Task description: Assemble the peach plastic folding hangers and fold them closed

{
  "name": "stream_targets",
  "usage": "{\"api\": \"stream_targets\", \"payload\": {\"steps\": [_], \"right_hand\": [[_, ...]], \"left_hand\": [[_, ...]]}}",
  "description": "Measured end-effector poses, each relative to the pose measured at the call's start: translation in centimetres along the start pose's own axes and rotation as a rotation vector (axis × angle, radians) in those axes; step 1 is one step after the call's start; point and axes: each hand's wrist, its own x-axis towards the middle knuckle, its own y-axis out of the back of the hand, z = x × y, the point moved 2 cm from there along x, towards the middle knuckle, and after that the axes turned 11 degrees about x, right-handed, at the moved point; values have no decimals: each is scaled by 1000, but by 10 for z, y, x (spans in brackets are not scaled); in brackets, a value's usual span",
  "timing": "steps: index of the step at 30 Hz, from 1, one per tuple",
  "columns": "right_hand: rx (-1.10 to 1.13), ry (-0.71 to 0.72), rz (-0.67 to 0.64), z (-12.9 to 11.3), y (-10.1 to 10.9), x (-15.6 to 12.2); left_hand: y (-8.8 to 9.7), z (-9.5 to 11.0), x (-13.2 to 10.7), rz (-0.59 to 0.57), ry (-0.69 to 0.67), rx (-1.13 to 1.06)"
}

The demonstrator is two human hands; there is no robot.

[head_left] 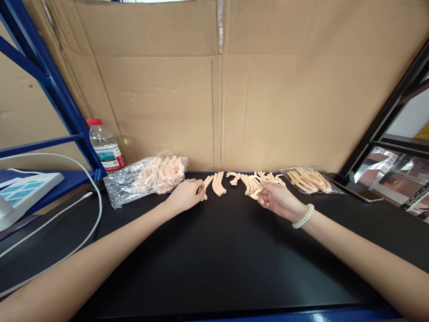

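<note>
With right hand [278, 200], pinching curved beige strip [255, 194] near counter [214, 259] back edge; with left hand [187, 196], curling beside slim strips [208, 183], cannot tell if gripping; likely handling light, stiff, best mid-length.

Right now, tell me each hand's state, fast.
Left hand: curled beside pale strips; whether it holds any cannot be told.
Right hand: closed, holding a pale piece.

Head camera looks down across the tabletop [214, 264].
</note>
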Motion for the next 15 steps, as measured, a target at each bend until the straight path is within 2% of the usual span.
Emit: {"api": "stream_targets", "payload": {"steps": [11, 15], "right_hand": [[78, -124, -30, 10, -1, -12], [93, -139, -90, 13, -2, -14]], "left_hand": [[-21, 2, 15, 14, 40, 33], [-16, 6, 14, -7, 28, 33]]}}
